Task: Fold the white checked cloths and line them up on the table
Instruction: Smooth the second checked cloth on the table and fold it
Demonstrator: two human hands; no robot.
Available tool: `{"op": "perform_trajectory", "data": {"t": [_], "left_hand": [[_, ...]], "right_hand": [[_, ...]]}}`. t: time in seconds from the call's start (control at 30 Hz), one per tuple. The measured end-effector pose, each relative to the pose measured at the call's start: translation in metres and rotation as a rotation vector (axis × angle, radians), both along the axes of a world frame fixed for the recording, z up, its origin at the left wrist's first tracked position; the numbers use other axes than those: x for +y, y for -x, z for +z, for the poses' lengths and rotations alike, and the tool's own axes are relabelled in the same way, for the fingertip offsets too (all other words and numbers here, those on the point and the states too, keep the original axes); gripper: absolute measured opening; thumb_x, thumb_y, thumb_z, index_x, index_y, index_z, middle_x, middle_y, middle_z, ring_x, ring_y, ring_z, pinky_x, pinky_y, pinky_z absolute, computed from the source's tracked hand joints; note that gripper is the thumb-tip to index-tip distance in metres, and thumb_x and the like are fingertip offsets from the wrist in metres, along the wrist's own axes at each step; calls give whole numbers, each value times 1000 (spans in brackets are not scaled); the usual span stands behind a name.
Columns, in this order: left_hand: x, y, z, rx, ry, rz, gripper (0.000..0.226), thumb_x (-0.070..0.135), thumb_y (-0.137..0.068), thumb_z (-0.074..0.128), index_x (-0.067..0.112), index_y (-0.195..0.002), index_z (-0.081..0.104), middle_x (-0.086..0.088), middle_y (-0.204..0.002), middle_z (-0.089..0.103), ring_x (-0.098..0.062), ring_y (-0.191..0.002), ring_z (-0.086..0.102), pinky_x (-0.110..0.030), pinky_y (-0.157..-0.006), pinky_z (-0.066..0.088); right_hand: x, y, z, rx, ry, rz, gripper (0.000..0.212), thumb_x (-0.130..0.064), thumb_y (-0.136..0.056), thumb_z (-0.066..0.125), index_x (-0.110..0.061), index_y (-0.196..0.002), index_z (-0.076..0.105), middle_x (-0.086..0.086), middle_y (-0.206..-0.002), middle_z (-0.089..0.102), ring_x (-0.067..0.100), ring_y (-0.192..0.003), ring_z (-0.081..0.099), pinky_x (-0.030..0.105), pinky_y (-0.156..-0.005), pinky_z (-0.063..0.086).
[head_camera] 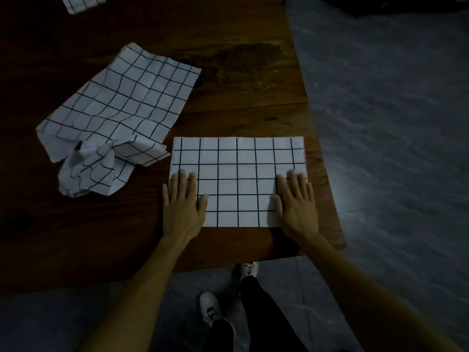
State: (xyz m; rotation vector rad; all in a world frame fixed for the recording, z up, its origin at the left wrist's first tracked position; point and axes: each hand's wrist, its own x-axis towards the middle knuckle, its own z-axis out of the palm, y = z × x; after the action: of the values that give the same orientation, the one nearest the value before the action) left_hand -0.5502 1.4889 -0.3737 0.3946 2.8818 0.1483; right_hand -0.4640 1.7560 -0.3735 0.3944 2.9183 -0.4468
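The left hand lies flat, fingers straight, on the left edge of the folded cloth; the right hand presses flat on its right edge. The folded cloth sits at the near right corner of the wooden table. Left of it lies a rumpled cloth, touching or nearly touching its corner. Another cloth sits far beyond, partly out of view.

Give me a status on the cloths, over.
Left hand and right hand flat, pressing folded cloth near table corner. Crumpled cloth beside it, unfolded. Third cloth at far edge. Nothing in the way.
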Motion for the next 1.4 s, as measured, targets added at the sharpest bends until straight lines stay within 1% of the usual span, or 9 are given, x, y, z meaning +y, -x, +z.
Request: {"op": "perform_trajectory", "data": {"t": [0.17, 0.3, 0.43, 0.6, 0.7, 0.83, 1.0, 1.23, 1.4], "left_hand": [[46, -5, 13, 69, -137, -73, 57, 37, -97, 16, 12, -148, 8, -10, -157, 4, -22, -145, -2, -43, -117, -5], [54, -6, -8, -36, -60, -148, 57, 42, -98, 11, 18, -144, -11, -6, -157, -10, -17, -142, -18, -35, -116, -13], [10, 0, -8, 24, -61, -82, 56, 42, -97, 5, 20, -148, -5, -3, -156, -10, -17, -144, -13, -37, -117, -7], [-1, 6, -3, 3, -74, 18, 55, 39, -96, 4, 18, -147, -4, -6, -157, -6, -17, -143, -14, -40, -117, -8], [7, -1, 5, 40, -107, -14, 59, 42, -96, 11, 16, -148, 15, -3, -156, 2, -17, -144, -7, -43, -116, -12], [25, -20, 16, 63, -253, -216, 56, 52, -92, 32, 17, -129, 54, -9, -148, 37, -18, -143, 17, -41, -117, -7], [25, -41, 23, 91, -303, -337, 42, 52, -84, 51, 19, -101, 71, -10, -128, 59, -25, -132, 39, -46, -116, 8], [9, -50, 18, 121, -301, -342, 31, 39, -85, 52, 17, -85, 74, -9, -104, 68, -30, -114, 55, -49, -112, 20], [15, -49, 17, 178, -324, -392, 21, 24, -87, 55, 12, -83, 72, -8, -96, 68, -28, -105, 59, -47, -110, 23]], "right_hand": [[-57, 33, 10, 168, 61, 168, 62, -36, -92, 28, -14, -149, 18, 9, -156, 4, 27, -145, -3, 43, -118, -7], [-95, 46, -4, 33, 152, 269, 75, -49, -94, 43, -15, -151, 7, 7, -158, -5, 22, -145, -14, 41, -119, -6], [-41, 24, -12, 128, 83, 145, 56, -41, -99, 24, -20, -150, 16, 6, -158, 5, 24, -147, -3, 44, -120, 3], [0, 7, -11, 96, 50, 62, 57, -47, -99, 19, -23, -150, 10, 4, -159, -2, 23, -147, -6, 36, -119, -8], [-5, 6, -7, 125, 75, 40, 58, -39, -99, 30, -17, -151, 13, 9, -158, 2, 25, -147, -4, 43, -120, -2], [-28, -1, 10, 168, 168, 120, 59, -30, -93, 51, -15, -146, 28, 13, -157, 15, 25, -146, 4, 37, -119, -2], [-53, -21, 17, 161, 202, 233, 55, -25, -81, 69, -9, -130, 50, 19, -149, 34, 33, -143, 20, 42, -115, 10], [-67, -42, 15, 244, 124, 205, 29, -32, -87, 51, -18, -109, 62, 12, -133, 49, 30, -134, 29, 50, -112, 19], [-73, -39, 13, 294, 86, 155, 32, -36, -88, 43, -18, -97, 68, 10, -123, 57, 28, -128, 36, 56, -108, 30]]}}
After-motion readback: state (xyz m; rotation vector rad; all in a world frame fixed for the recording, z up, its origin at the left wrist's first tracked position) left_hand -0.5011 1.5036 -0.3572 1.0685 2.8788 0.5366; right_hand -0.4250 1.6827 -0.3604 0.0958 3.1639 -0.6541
